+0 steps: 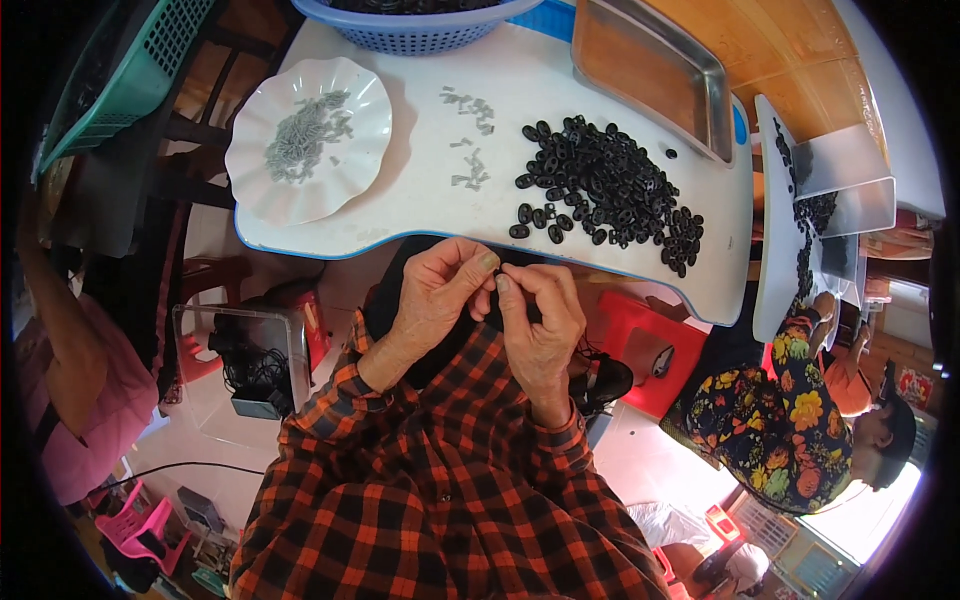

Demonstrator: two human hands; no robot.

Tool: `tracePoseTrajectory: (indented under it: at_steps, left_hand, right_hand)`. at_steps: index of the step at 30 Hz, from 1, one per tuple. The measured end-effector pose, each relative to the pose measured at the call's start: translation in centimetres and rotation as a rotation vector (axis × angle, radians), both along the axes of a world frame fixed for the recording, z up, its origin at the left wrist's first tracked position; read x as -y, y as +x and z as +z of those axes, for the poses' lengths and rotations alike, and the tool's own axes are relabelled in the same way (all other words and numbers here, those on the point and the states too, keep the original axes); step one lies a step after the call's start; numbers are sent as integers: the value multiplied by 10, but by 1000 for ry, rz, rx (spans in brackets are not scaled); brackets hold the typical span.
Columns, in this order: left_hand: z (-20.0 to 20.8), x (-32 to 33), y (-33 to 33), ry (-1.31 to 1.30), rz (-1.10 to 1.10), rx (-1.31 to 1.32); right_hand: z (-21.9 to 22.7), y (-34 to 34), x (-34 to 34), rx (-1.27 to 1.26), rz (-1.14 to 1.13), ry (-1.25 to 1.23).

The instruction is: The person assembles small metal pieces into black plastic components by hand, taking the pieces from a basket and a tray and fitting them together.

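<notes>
My left hand (440, 292) and my right hand (541, 318) meet just off the table's near edge, above my lap. Thumb and index finger of each are pinched together, the fingertips almost touching. A tiny dark bit seems to lie between them, too small to make out against the dark trousers. Ahead and to the right spreads a heap of small black oval pieces with holes (600, 180). Short pale translucent tube pieces (468, 168) lie loose on the tabletop ahead. More of them fill the middle of a white scalloped plate (258, 112) at the left.
The white table (420, 215) has a blue rim. At its back stand a blue basket (420, 38) and a metal tray (715, 120). A clear bin (180, 340) and a red stool (665, 385) are below. People sit on both sides, one in a floral shirt (790, 420).
</notes>
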State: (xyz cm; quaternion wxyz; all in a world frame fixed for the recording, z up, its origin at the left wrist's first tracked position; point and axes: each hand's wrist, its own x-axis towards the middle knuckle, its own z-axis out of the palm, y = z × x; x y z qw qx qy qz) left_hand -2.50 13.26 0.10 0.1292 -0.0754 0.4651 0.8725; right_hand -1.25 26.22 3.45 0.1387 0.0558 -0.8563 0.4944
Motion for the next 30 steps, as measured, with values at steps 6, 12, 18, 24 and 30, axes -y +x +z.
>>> tracePoseTrajectory:
  at_steps: [6, 12, 18, 24, 30]
  left_hand:
    - [-1, -5, 4, -63, -30, -40]
    - [-6, -7, 6, 8, -82, -23]
    - [-8, -9, 6, 54, -117, 4]
    - [-5, -10, 7, 4, -139, 39]
    - [-7, -11, 6, -34, -139, 24]
  right_hand:
    - [-1, 5, -6, 82, 22, -226]
    - [-2, 5, -8, 107, 0, -196]
    - [-2, -5, -27, 82, -21, -122]
    - [-12, -40, -59, -9, -360, 309]
    - [-15, -49, -65, -13, -350, 412]
